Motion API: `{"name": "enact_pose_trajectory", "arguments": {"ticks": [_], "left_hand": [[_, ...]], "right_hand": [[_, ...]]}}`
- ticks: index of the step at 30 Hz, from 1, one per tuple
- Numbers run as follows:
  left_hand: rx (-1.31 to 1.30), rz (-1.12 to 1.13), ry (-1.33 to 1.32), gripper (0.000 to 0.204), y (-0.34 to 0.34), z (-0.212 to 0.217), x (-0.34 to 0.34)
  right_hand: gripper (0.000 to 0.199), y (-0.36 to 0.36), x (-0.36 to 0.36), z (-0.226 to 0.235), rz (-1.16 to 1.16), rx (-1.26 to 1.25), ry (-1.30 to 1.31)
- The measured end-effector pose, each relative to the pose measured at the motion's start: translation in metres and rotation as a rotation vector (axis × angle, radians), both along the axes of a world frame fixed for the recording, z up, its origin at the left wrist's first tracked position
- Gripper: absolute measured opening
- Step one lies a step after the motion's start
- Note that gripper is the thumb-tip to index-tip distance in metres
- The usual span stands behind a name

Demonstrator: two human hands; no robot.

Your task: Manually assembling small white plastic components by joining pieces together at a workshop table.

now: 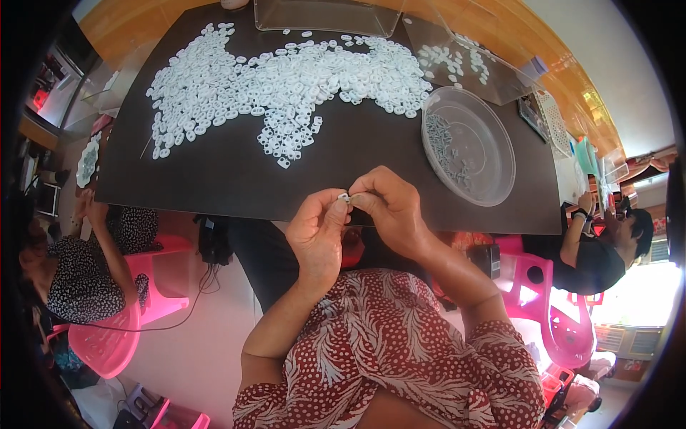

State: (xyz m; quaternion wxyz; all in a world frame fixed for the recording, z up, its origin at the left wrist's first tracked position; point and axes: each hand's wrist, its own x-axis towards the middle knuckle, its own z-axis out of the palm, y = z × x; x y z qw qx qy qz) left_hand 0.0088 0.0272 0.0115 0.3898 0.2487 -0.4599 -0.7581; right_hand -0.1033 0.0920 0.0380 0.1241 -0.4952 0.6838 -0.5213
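Observation:
My left hand [318, 232] and my right hand [391, 207] meet at the near edge of a black table [214, 179]. Between their fingertips they pinch one small white plastic piece [344, 196]. Whether a screw is in it is too small to tell. A wide heap of the same white plastic pieces [279, 79] covers the far half of the table. To the right of my hands stands a round clear plastic bowl [493, 171] with several small metal screws [446, 146] in it.
Clear plastic trays [325, 14] stand at the table's far edge, one [493, 79] holding a few white pieces. A seated person in a dotted dress [78, 272] is at the left, another in black [600, 250] at the right. Pink plastic chairs [536, 293] stand around.

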Motion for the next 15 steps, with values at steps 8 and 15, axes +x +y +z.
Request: {"name": "enact_pose_trajectory", "arguments": {"ticks": [8,15], "left_hand": [[-0.45,0.176,-0.157,0.009,-0.001,-0.017,-0.006],[-0.288,0.098,-0.053,0.01,-0.01,-0.009,-0.014]], "right_hand": [[0.005,-0.009,0.003,-0.01,0.003,-0.05,0.155],[0.005,-0.012,-0.006,-0.005,-0.006,-0.029,0.146]]}}
